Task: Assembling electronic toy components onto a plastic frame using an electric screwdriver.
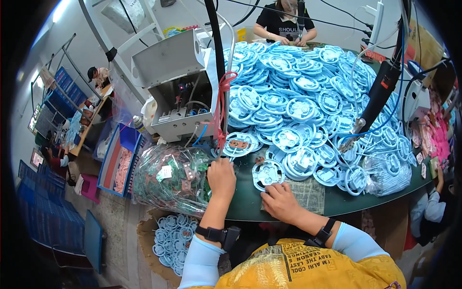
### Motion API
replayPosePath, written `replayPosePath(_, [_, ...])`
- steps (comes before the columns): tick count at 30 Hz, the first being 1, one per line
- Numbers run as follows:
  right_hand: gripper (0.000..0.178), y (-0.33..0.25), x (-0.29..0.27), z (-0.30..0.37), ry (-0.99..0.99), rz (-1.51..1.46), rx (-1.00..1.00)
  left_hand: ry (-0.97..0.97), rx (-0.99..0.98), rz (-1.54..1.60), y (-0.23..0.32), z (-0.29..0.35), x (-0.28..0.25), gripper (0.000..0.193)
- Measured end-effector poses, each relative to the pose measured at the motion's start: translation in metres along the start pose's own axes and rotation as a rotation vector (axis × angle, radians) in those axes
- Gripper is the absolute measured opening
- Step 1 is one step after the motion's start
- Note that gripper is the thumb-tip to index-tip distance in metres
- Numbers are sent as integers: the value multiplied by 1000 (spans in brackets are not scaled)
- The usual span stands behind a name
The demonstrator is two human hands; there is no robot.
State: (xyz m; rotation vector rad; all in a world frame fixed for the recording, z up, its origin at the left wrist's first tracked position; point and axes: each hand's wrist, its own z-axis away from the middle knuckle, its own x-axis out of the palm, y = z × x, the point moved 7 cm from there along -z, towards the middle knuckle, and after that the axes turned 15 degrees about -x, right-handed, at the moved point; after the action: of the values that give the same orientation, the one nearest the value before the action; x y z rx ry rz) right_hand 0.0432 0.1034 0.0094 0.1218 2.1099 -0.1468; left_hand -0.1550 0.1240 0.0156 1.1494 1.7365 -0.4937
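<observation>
My left hand [221, 178] is closed, its fingertips just below a light-blue plastic ring part [239, 144] with a brown board at its middle. What sits between those fingers is hidden. My right hand [280, 202] has its fingers bent at the lower rim of another light-blue plastic ring part [268, 173], which lies on the dark green table [245, 202]. A large heap of similar light-blue ring parts [303, 108] spreads across the table beyond both hands. An electric screwdriver [378, 96] hangs slanted over the heap at the right.
An open grey metal machine [183, 120] stands at the left, with a clear bag of green boards [168, 178] before it. Below, a cardboard box [149, 236] holds more ring parts. Cables and a pink cord [224, 106] hang down. A co-worker [284, 24] sits across the table.
</observation>
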Motion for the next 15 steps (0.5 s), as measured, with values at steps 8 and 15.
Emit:
replayPosePath(8, [29, 1, -2, 1, 20, -21, -7, 17, -17, 699, -22, 71, -55, 10])
replayPosePath(15, [30, 1, -1, 2, 20, -9, -7, -918, -771, 1430, -37, 88, -25, 26])
